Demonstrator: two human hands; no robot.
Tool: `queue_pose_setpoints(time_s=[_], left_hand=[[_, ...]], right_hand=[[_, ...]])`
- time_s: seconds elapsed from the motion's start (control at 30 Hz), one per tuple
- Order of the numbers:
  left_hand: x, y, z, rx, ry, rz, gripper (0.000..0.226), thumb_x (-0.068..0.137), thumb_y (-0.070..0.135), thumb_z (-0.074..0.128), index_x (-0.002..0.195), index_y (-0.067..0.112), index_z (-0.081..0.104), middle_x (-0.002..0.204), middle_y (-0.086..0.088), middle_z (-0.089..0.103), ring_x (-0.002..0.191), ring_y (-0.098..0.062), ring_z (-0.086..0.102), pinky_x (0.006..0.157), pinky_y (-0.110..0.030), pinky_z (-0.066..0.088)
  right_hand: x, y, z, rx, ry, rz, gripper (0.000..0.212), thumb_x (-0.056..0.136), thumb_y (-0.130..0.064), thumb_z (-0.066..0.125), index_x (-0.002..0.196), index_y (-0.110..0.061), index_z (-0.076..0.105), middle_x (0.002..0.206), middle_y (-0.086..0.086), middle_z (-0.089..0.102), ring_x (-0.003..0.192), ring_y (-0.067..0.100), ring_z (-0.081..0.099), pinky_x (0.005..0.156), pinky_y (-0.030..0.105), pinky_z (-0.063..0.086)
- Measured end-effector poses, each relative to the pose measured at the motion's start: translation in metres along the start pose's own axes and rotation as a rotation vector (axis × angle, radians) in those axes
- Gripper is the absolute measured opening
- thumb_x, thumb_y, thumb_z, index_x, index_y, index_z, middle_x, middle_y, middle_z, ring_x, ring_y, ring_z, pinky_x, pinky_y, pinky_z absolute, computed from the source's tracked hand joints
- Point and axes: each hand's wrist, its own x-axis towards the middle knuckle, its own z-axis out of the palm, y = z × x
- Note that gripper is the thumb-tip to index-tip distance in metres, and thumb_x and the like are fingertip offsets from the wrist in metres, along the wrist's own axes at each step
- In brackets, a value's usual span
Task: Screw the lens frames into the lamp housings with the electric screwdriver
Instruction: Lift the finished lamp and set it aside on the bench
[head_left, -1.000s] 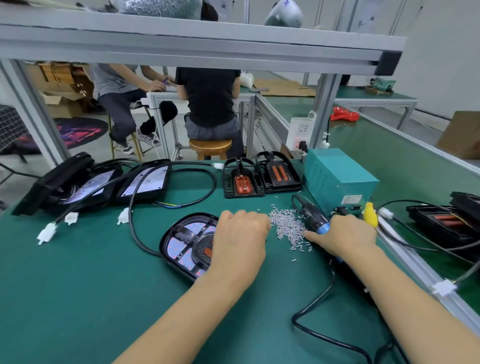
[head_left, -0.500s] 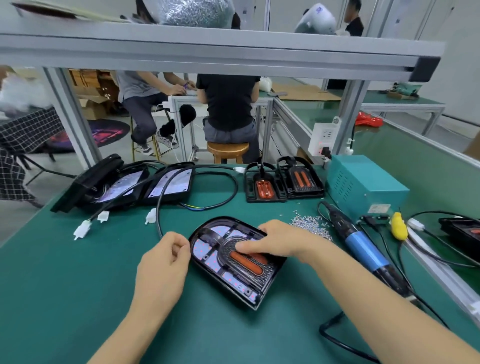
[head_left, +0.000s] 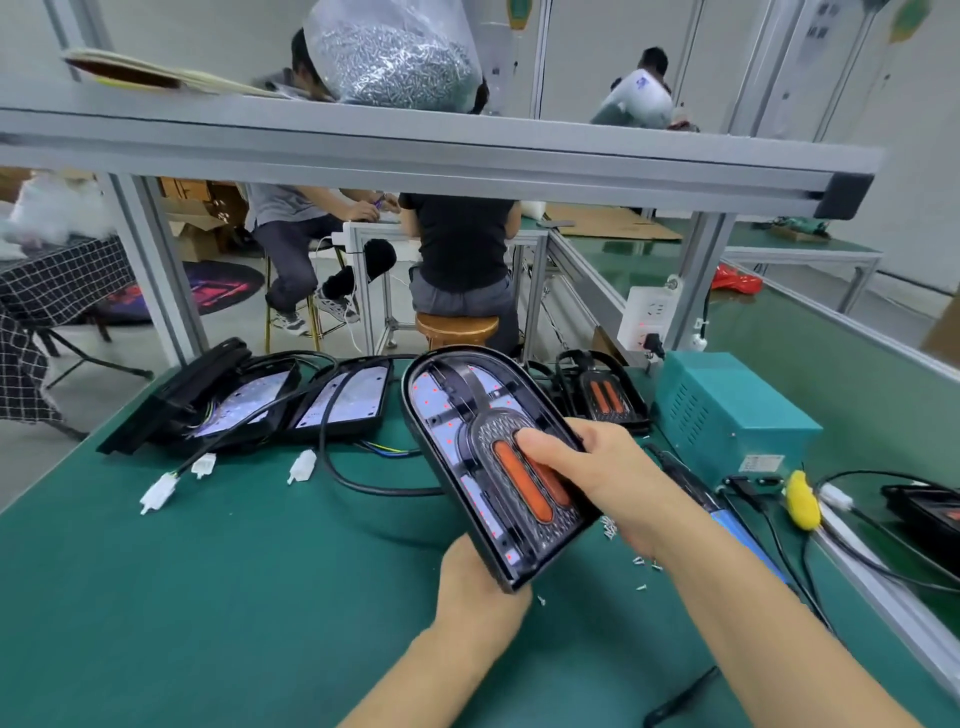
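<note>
- Green matting is covering the tabletop (head_left: 218, 597), which is sitting under a grey aluminium shelf (head_left: 415, 150) that is carrying a clear bag of screws (head_left: 395, 57).
- Both hands are holding one lamp housing (head_left: 452, 415) tilted up off the tabletop, its rounded end pointing away from the person.
- The left hand (head_left: 480, 587) is gripping the housing's near, square end from below.
- The right hand (head_left: 608, 478) is gripping the housing's right edge, with its fingers (head_left: 540, 447) lying across the lens frame (head_left: 519, 483) and its orange strips.
- The electric screwdriver (head_left: 696, 493) is lying on the tabletop just behind the right forearm, partly hidden by it, with neither hand touching it.
- Loose screws (head_left: 641, 564) are lying scattered on the mat below the right wrist.
- More housings (head_left: 343, 400) with cables and white connectors (head_left: 304, 465) are lying along the far edge to the left, and another lens frame (head_left: 602, 397) is sitting beside a teal power box (head_left: 727, 421).
- Two people on stools are sitting at another bench beyond the tabletop.
</note>
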Motion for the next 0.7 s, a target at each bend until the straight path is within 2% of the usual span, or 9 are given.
queue_pose_setpoints(time_s=[0.1,0.17,0.2,0.3,0.37,0.43,0.57,0.63,0.7], left_hand=[[0.004,0.004,-0.013,-0.397,-0.042,-0.182,0.028,0.087,-0.014,0.050,0.111,0.000,0.059,0.092,0.005,0.063,0.094,-0.020,0.063,0.084,-0.010,0.046],[0.010,0.004,-0.029,-0.620,-0.034,-0.297,0.033,0.084,-0.021,0.041,0.102,-0.006,0.063,0.089,-0.011,0.069,0.091,-0.034,0.063,0.089,-0.036,0.051],[0.012,0.002,-0.038,-0.732,-0.027,-0.334,0.041,0.079,-0.025,0.033,0.107,-0.010,0.059,0.087,-0.016,0.067,0.087,-0.037,0.062,0.087,-0.041,0.050],[0.021,-0.009,-0.075,-1.320,0.043,-0.454,0.066,0.065,-0.024,0.017,0.120,-0.005,0.048,0.092,-0.015,0.065,0.084,-0.027,0.060,0.085,-0.035,0.046],[0.029,-0.011,-0.098,-1.541,0.106,-0.490,0.051,0.066,-0.013,0.027,0.110,-0.005,0.050,0.100,-0.016,0.067,0.091,-0.026,0.062,0.087,-0.035,0.046],[0.041,-0.017,-0.112,-1.562,0.176,-0.505,0.030,0.079,-0.008,0.033,0.103,-0.004,0.051,0.099,-0.017,0.066,0.088,-0.025,0.064,0.082,-0.035,0.048],[0.066,-0.015,-0.118,-1.353,0.169,-0.506,0.017,0.096,0.000,0.036,0.102,-0.004,0.051,0.091,-0.011,0.058,0.069,-0.014,0.054,0.059,-0.020,0.048],[0.074,-0.009,-0.116,-1.207,0.162,-0.473,0.013,0.098,0.002,0.036,0.100,0.001,0.049,0.088,-0.008,0.053,0.051,-0.008,0.040,0.040,-0.015,0.036],[0.079,-0.005,-0.114,-1.062,0.166,-0.440,0.015,0.098,0.003,0.036,0.093,0.008,0.049,0.081,-0.005,0.053,0.036,-0.005,0.031,0.032,-0.014,0.025]], right_hand=[[-0.009,-0.003,-0.008,-0.017,-0.009,-0.042,0.019,0.081,-0.046,0.074,0.069,-0.031,0.070,0.060,-0.010,0.063,0.052,0.006,0.053,0.053,0.012,0.042],[-0.014,-0.002,-0.013,-0.026,0.001,-0.062,0.028,0.073,-0.053,0.073,0.066,-0.027,0.065,0.053,-0.005,0.055,0.048,0.009,0.046,0.049,0.014,0.038],[-0.017,-0.001,-0.016,-0.035,0.009,-0.065,0.031,0.071,-0.055,0.072,0.066,-0.026,0.063,0.052,-0.003,0.054,0.047,0.010,0.045,0.049,0.016,0.037],[-0.025,0.000,-0.026,-0.065,0.020,-0.064,0.035,0.067,-0.053,0.075,0.077,-0.020,0.068,0.065,0.008,0.065,0.056,0.016,0.055,0.058,0.026,0.045],[-0.030,0.002,-0.036,-0.086,0.002,-0.042,0.045,0.065,-0.051,0.077,0.092,-0.015,0.071,0.090,0.018,0.073,0.075,0.028,0.067,0.076,0.042,0.054],[-0.038,0.001,-0.046,-0.105,-0.065,-0.032,0.048,0.063,-0.051,0.078,0.099,-0.018,0.071,0.098,0.013,0.074,0.087,0.027,0.071,0.084,0.042,0.056],[-0.050,0.000,-0.058,-0.081,-0.170,-0.029,0.047,0.065,-0.048,0.079,0.106,-0.026,0.072,0.105,0.005,0.075,0.095,0.024,0.072,0.076,0.023,0.055],[-0.052,0.001,-0.059,-0.076,-0.164,-0.018,0.046,0.065,-0.047,0.079,0.106,-0.027,0.073,0.105,0.004,0.075,0.095,0.022,0.072,0.075,0.021,0.054],[-0.050,0.004,-0.057,-0.070,-0.135,-0.006,0.045,0.063,-0.049,0.079,0.102,-0.027,0.073,0.102,0.004,0.075,0.092,0.021,0.073,0.074,0.021,0.055]])
